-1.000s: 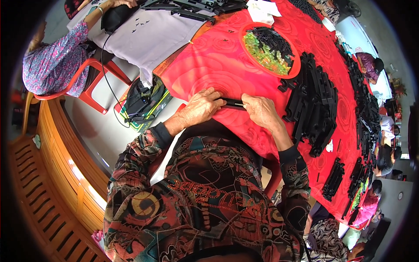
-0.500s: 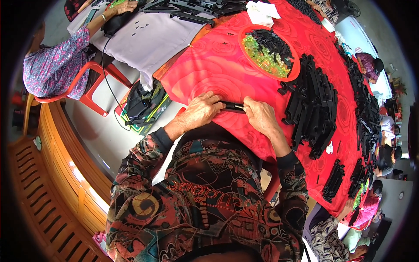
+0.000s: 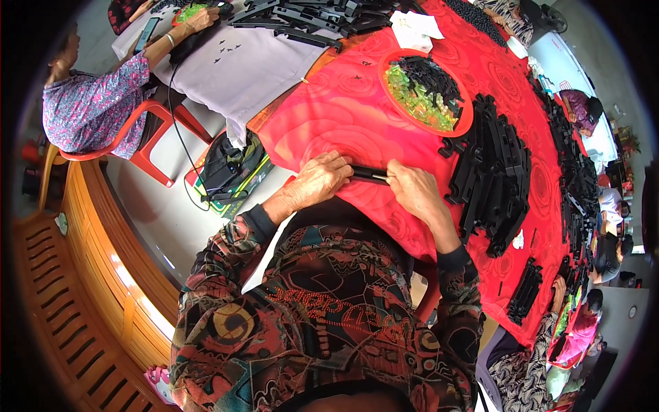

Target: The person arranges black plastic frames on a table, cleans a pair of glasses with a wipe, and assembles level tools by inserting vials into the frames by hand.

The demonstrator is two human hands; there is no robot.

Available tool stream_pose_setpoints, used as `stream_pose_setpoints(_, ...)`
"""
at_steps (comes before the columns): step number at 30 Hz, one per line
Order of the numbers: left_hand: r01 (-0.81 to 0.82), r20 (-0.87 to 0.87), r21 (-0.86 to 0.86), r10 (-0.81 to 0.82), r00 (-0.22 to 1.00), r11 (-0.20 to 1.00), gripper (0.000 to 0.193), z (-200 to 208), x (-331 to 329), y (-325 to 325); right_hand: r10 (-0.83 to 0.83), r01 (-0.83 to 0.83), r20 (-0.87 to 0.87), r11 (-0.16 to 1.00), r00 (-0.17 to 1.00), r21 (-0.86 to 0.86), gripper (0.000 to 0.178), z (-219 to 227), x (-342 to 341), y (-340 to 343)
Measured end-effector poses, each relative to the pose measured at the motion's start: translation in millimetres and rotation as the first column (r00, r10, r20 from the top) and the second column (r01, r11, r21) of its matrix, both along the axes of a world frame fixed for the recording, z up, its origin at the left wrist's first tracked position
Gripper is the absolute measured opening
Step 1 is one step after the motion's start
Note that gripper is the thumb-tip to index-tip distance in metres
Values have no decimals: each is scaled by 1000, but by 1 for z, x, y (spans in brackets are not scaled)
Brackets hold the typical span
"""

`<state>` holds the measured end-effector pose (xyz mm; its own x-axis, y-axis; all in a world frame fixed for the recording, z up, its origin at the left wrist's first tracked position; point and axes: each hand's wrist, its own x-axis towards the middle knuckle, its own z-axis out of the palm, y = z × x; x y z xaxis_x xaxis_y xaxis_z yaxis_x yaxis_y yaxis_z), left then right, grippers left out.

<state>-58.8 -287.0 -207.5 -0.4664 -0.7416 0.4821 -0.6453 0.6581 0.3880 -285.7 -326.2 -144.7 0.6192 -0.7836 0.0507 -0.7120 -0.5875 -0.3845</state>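
Observation:
In front of my body, at the near edge of the red cloth, I hold a slim black plastic strip point(image 3: 369, 173) nearly level. My left hand point(image 3: 321, 181) is closed round its left end. My right hand point(image 3: 414, 191) is pinched at the other end, with a small metal-coloured piece point(image 3: 390, 176) showing at the fingertips; its full shape is hidden. To the right lies a big pile of black plastic strips point(image 3: 491, 178). Beyond my hands sits a red bowl point(image 3: 468, 118) of small yellow-green and black parts.
Another black stack point(image 3: 526, 292) lies farther right, near a co-worker's hand point(image 3: 559, 291). A white tissue box point(image 3: 413, 33) stands at the back. More black strips point(image 3: 322, 17) cover the far table, where a seated person point(image 3: 96, 103) works. A dark bag point(image 3: 230, 165) is at floor level, left.
The metal-coloured piece has shifted toward the strip's right end with my right fingers. My left hand keeps its grip. A co-worker's hand now shows beside the stack at the right.

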Motion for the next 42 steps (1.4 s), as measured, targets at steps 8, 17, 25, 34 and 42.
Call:
stream_pose_setpoints(8,226,64,-129,-220,974,965,11,32,-5,-3,-212,137,330,962,920,235,15,-7,-28,8)
stream_pose_setpoints(17,307,158,-222,-276,948,926,20,72,-15,-17,-272,-90,479,790,835,606,22,3,-22,30)
stream_pose_setpoints(25,-183,-573,-20,139,808,983,42,86,-45,-5,-439,252,671,897,597,363,11,-16,-6,32)
stream_pose_setpoints(34,519,-821,570,455,345,636,21,32,-86,2,-390,268,777,919,494,291,36,-23,29,51)
stream_pose_setpoints(42,283,-789,518,323,523,807,13,44,-84,9,-328,103,937,943,117,317,48,-11,-15,21)
